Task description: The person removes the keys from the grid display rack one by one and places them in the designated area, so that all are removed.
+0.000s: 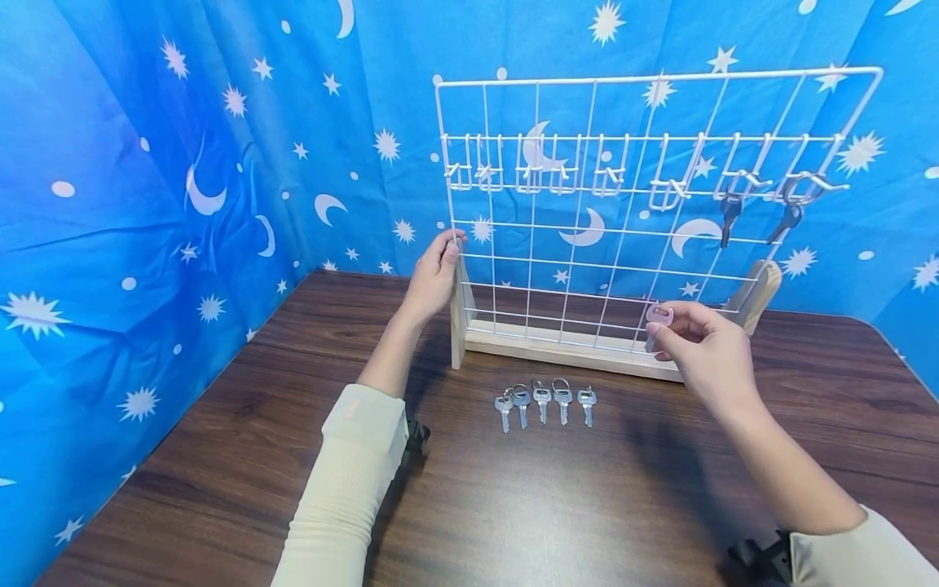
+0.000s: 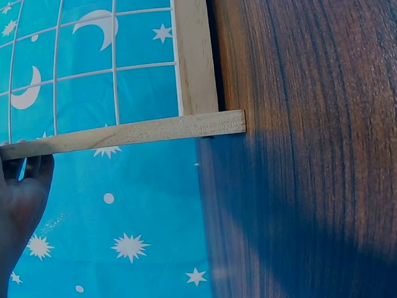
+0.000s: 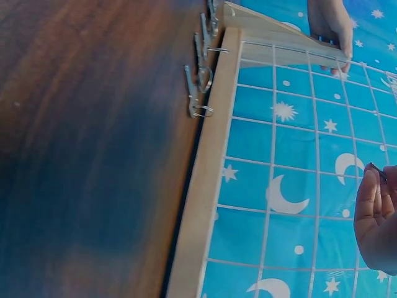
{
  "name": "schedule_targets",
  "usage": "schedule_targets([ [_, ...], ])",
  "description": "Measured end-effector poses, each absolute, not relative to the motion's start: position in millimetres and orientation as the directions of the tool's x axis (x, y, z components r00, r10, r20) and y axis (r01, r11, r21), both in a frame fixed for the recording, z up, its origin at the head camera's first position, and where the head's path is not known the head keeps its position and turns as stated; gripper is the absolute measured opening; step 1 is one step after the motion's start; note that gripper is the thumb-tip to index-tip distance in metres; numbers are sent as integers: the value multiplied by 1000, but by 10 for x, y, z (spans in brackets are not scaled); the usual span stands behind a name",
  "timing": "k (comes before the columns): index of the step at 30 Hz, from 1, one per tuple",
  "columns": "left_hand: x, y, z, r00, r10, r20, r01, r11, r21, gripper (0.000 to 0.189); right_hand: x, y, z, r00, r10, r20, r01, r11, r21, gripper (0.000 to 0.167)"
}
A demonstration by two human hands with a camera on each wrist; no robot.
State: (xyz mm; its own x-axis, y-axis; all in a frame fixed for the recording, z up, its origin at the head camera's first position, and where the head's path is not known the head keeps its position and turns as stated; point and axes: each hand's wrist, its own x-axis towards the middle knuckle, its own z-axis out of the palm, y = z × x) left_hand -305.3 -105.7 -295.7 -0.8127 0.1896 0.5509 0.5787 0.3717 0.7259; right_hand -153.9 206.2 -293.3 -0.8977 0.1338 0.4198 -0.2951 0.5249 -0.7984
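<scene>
A white wire grid rack [image 1: 587, 204] stands in a wooden base [image 1: 557, 349] on the brown table [image 1: 513, 505]. My left hand [image 1: 438, 273] grips the rack's left wooden upright [image 2: 124, 133]. My right hand [image 1: 697, 342] pinches a silver key with a ring [image 1: 658, 318] in front of the rack's lower right. Two dark keys [image 1: 729, 214] [image 1: 788, 216] hang from hooks at the rack's upper right. Several silver keys [image 1: 544, 401] lie in a row on the table before the base, also in the right wrist view [image 3: 201, 74].
A blue cloth with stars and moons [image 1: 183, 163] walls the table on the back and left. A row of empty white hooks [image 1: 543, 167] runs across the rack's upper part. The table's left edge [image 1: 191, 424] runs diagonally.
</scene>
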Motion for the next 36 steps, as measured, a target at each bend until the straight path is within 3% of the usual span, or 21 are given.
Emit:
schedule_targets([
  [14,-3050,-1054,-2946,-817,193,543,573,370,731,32,-1630,2086,-3172,-952,35,306,-237,549,-801,22],
  [36,-3047,-1062,-2945,-810,193,553,583,358,729,32,-1712,2078,-3364,-979,-70,191,-196,566,-801,22],
])
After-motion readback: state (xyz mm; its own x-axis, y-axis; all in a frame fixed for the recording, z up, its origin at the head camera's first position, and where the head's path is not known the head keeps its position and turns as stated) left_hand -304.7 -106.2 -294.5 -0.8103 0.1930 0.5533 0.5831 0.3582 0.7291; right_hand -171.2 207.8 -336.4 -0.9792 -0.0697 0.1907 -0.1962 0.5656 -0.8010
